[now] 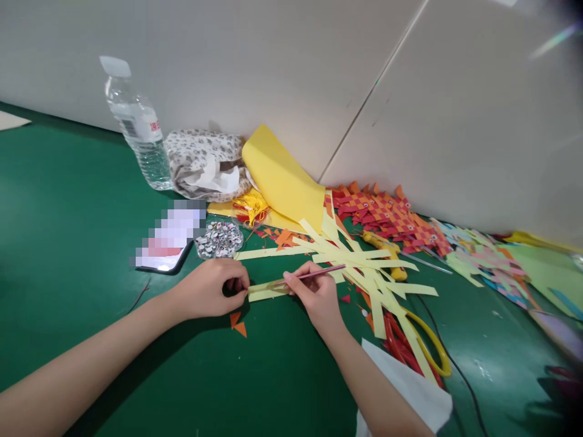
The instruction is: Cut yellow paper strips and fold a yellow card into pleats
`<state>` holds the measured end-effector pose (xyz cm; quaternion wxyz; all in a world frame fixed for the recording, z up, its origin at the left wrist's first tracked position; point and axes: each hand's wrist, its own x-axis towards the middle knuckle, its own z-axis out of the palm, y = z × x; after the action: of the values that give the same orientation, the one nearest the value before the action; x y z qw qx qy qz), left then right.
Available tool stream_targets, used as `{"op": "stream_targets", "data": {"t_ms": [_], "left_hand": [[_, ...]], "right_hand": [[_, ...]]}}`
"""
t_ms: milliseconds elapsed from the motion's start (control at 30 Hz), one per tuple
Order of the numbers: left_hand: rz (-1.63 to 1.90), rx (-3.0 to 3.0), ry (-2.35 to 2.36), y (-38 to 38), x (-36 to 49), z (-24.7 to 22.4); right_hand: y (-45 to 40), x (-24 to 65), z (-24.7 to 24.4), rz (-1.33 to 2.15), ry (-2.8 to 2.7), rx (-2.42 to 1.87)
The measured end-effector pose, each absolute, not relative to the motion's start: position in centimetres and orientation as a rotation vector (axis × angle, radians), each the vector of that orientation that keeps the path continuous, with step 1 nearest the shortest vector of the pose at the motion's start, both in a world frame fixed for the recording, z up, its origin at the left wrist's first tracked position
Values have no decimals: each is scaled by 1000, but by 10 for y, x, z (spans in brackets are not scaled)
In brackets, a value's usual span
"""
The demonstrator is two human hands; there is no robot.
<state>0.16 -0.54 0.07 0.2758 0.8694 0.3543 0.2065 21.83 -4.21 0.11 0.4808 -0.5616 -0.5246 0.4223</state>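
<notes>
My left hand point(222, 288) pinches the left end of a pale yellow paper strip point(266, 292) just above the green table. A thin dark reddish stick point(321, 272) is held in the fingers of my right hand point(314, 291); its tip lies over the strip, and the strip's right end passes under those fingers. Right of my right hand spreads a loose pile of pale yellow strips point(364, 264). Small orange paper triangles point(239, 328) lie below my left hand. A clear bag of googly eyes point(219, 239) rests behind it.
Behind are a phone point(169, 240), water bottle point(139, 130), patterned tissue pouch point(204, 152), yellow sheet point(285, 176) and yellow tassel point(252, 206). Woven red-orange paper fish point(387, 212), a yellow glue gun point(387, 252), red-handled scissors point(401, 343) and a cable point(455, 364) lie right.
</notes>
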Motion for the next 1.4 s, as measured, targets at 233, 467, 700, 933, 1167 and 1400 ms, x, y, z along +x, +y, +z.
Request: {"op": "stream_targets", "data": {"t_ms": [233,467,700,933,1167,1400], "left_hand": [[576,2338,958,-5,2,-1],[562,2322,961,-5,2,-1],[561,2316,962,-5,2,-2],[566,2317,960,-4,3,-2],[572,2319,950,-5,2,-2],[551,2311,973,-4,3,-1]], "right_hand": [[-39,231,-6,1008,-1237,-1361],[-35,238,-4,952,-1221,-1361],[-35,241,-2,929,-1171,-1343],[-44,214,0,1045,-1322,-1362],[-45,204,-2,1060,-1420,-1390],[-46,202,2,1063,-1458,-1385]]}}
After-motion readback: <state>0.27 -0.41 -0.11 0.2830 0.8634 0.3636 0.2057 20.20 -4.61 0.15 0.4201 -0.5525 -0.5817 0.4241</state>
